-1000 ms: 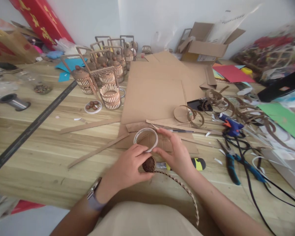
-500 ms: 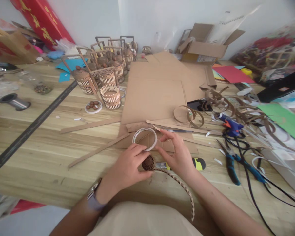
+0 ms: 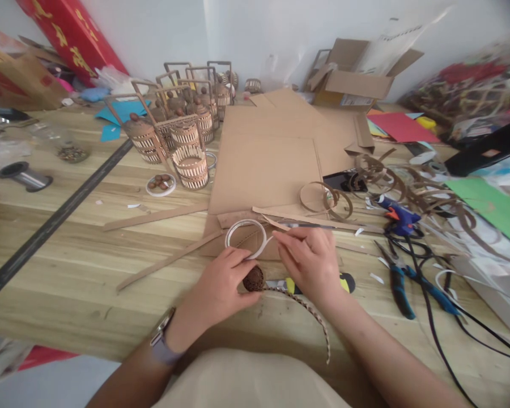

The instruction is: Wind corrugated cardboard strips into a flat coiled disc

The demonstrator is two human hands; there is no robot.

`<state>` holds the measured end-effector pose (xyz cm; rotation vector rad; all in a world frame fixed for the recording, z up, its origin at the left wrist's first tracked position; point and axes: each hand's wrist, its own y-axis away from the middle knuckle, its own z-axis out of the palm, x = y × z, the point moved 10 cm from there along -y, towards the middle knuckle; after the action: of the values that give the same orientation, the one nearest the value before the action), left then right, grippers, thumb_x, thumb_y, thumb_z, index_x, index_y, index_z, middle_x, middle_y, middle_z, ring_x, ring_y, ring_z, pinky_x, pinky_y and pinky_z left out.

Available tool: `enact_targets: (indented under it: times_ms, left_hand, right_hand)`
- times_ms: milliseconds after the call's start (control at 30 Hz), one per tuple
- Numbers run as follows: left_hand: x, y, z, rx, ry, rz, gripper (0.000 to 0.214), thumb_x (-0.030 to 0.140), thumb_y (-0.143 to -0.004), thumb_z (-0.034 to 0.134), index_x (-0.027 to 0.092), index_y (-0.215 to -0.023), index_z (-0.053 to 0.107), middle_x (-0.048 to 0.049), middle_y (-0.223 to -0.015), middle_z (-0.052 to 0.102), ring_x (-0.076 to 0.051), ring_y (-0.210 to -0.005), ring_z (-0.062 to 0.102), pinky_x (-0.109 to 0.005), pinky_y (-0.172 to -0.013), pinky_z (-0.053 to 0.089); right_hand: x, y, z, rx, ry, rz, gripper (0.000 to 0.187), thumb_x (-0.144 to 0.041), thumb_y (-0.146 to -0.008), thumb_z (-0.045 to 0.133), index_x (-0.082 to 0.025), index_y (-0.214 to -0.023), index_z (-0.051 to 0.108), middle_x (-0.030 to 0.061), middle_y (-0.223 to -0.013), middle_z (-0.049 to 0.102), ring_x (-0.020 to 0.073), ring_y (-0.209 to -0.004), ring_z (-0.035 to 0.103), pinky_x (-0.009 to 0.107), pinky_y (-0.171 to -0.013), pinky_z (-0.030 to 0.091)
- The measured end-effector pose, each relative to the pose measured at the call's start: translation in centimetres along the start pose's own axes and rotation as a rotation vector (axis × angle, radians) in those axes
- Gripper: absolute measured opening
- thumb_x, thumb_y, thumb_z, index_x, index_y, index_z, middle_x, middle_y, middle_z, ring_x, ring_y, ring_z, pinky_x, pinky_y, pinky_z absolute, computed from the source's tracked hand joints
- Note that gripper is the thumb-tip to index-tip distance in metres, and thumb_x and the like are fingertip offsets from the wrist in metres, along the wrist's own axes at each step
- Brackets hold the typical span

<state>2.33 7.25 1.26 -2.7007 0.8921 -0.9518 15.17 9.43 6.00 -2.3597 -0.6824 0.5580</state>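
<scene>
A narrow roll of white tape [image 3: 265, 237], seemingly double-sided, stands tilted above the cardboard. My left hand [image 3: 221, 283] holds the roll's near rim with its fingers. Between that hand's thumb and fingers sits a dark brown wound coil [image 3: 254, 278], from which a braided strip [image 3: 312, 311] curves toward me. My right hand [image 3: 310, 260] is closed in a pinch on the loose end of the tape, just right of the roll, and a short length is pulled off. Under my right hand lies a yellow and black utility knife [image 3: 289, 285], partly covered.
Cardboard sheets [image 3: 267, 170] lie ahead. Small woven baskets [image 3: 191, 167] with handles stand at back left, near a tape ring of brown beads [image 3: 160, 184]. To the right are a blue glue gun [image 3: 402, 218], pliers [image 3: 402, 289], black cables and curled brown strips [image 3: 382, 175].
My right hand has closed its fingers on the tape's end and drawn a short length away from the roll. The roll has shifted slightly left; the braided strip's tail has moved a little.
</scene>
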Motion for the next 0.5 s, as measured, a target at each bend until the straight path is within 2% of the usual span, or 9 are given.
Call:
enact_targets:
  times_ms: [133,267,367,500]
  left_hand:
    - [0.3,-0.2,0.2,-0.034,-0.004,0.000,0.030,0.023,-0.074,0.079,0.016,-0.102,0.070,-0.0130,-0.109,0.069,-0.030,-0.100,0.063,-0.047,-0.089,0.057]
    - [0.7,-0.2,0.1,-0.029,-0.015,0.011,0.028,0.022,-0.073,0.081,0.014,-0.098,0.070,-0.0135,-0.108,0.070,-0.030,-0.098,0.063,-0.046,-0.089,0.057]
    - [0.9,-0.1,-0.1,-0.013,0.012,0.028,0.035,0.022,-0.071,0.084,0.013,-0.101,0.069,-0.0142,-0.108,0.070,-0.029,-0.098,0.064,-0.045,-0.089,0.057]
    - [1.3,-0.3,-0.5,0.014,0.079,0.046,0.041,0.025,-0.071,0.085,0.013,-0.106,0.068,-0.0129,-0.105,0.070,-0.027,-0.094,0.065,-0.042,-0.085,0.058]
  right_hand:
    - [-1.6,0.2,0.7,-0.037,0.135,-0.103,0.018,-0.017,-0.094,0.059,-0.030,-0.098,0.071,0.0012,-0.085,0.070,0.0175,-0.078,0.058,0.036,-0.079,0.036]
    - [-2.1,0.2,0.8,-0.033,0.241,-0.163,0.015,-0.020,-0.095,0.058,-0.027,-0.087,0.069,0.0005,-0.082,0.070,0.0173,-0.078,0.059,0.036,-0.079,0.035]
    - [-1.1,0.1,0.9,-0.059,0.101,-0.097,0.015,-0.020,-0.093,0.058,-0.024,-0.083,0.068,0.0022,-0.083,0.068,0.0188,-0.079,0.059,0.036,-0.077,0.036]
    - [1.0,-0.1,1.9,-0.135,-0.217,0.121,0.013,-0.017,-0.087,0.057,-0.024,-0.081,0.067,0.0031,-0.085,0.066,0.0217,-0.086,0.062,0.037,-0.077,0.040]
